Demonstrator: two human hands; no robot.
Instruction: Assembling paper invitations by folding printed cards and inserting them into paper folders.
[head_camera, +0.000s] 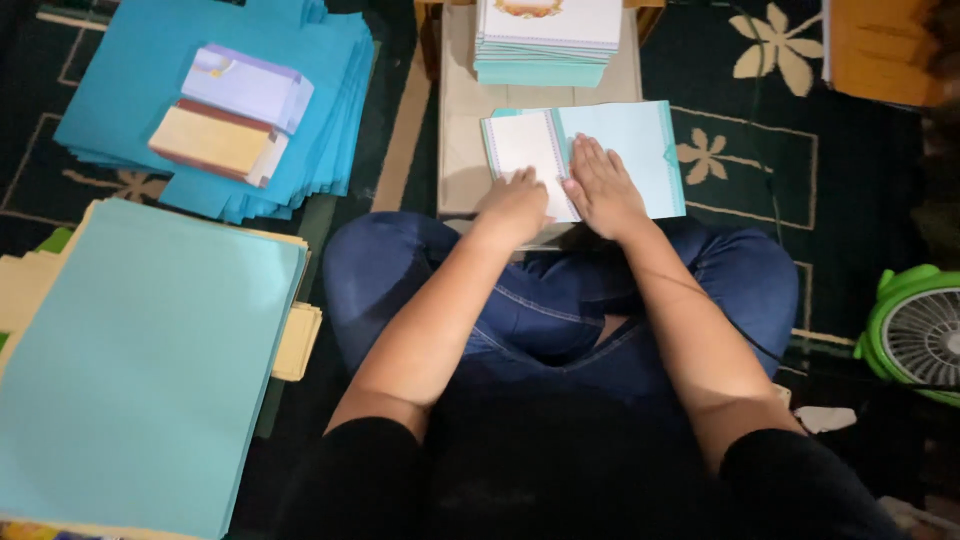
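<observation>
An open booklet (640, 140) with a pale turquoise cover and a white inner page lies on a low beige board (462, 110) in front of my crossed legs. My right hand (603, 187) lies flat, fingers together, on the fold between the white page and the turquoise flap. My left hand (512, 205) rests curled on the lower edge of the white page. Neither hand grips anything.
A stack of finished booklets (545, 40) stands at the board's far end. Blue folded sheets (230, 90) with two small packs on top lie at upper left. A turquoise paper pile (140, 370) sits at left. A green fan (915, 320) is at right on the dark patterned carpet.
</observation>
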